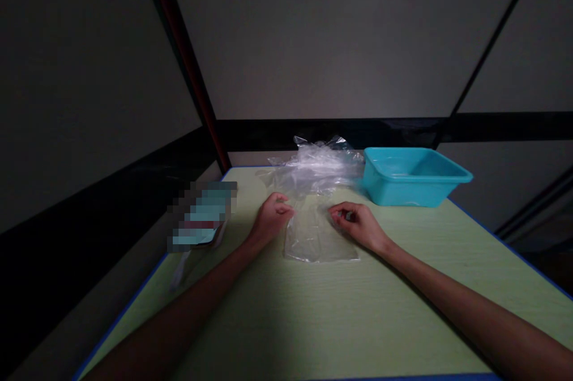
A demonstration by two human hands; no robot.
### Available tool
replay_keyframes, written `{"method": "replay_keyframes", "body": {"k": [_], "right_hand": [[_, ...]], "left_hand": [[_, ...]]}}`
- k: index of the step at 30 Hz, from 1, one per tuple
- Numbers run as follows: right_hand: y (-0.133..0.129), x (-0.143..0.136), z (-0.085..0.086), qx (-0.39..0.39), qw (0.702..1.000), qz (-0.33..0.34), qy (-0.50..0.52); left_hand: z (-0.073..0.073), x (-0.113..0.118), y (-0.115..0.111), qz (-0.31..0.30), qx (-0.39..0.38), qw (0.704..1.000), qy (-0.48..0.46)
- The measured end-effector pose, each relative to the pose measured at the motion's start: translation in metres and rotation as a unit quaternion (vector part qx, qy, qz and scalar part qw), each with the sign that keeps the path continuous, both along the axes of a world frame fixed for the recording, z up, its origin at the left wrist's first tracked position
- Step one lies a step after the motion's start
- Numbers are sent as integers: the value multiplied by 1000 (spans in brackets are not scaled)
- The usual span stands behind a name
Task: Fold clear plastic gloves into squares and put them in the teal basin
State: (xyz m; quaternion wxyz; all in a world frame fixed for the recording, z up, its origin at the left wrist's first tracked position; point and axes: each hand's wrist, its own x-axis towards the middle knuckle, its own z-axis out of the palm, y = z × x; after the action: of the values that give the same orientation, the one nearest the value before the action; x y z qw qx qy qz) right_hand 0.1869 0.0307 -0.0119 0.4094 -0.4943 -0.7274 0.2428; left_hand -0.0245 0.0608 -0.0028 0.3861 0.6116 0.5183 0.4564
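Note:
A clear plastic bag (320, 240) lies flat on the pale green table (313, 321), between my two hands. At the bag's upper left edge, my left hand (272, 217) is closed, thumb and fingertips pinched on the plastic. My right hand (357, 224) pinches the bag's upper right edge, its fingers curled together. Just beyond my hands, a crumpled heap of clear plastic bags (320, 166) rests near the far edge of the table.
A turquoise plastic basin (409, 190) stands at the far right of the table. On the left edge is a blurred-out flat object (201, 217), with a strip of clear plastic (179, 270) near it. Dark-trimmed walls (331, 28) rise behind and to the left.

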Motion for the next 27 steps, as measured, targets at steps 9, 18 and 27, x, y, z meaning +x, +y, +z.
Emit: {"method": "replay_keyframes", "body": {"k": [9,18,27], "right_hand": [[-2,0,2,-1,1000,-1,0],[-2,-1,2,-2,1000,2,-4],[-2,-1,1,1,1000,5,-7]], "left_hand": [[9,-4,-10,40,-17,999,-8],[5,-8,-8,26,-13,999,26],[4,-7,-7,25,-7,999,35]]}}
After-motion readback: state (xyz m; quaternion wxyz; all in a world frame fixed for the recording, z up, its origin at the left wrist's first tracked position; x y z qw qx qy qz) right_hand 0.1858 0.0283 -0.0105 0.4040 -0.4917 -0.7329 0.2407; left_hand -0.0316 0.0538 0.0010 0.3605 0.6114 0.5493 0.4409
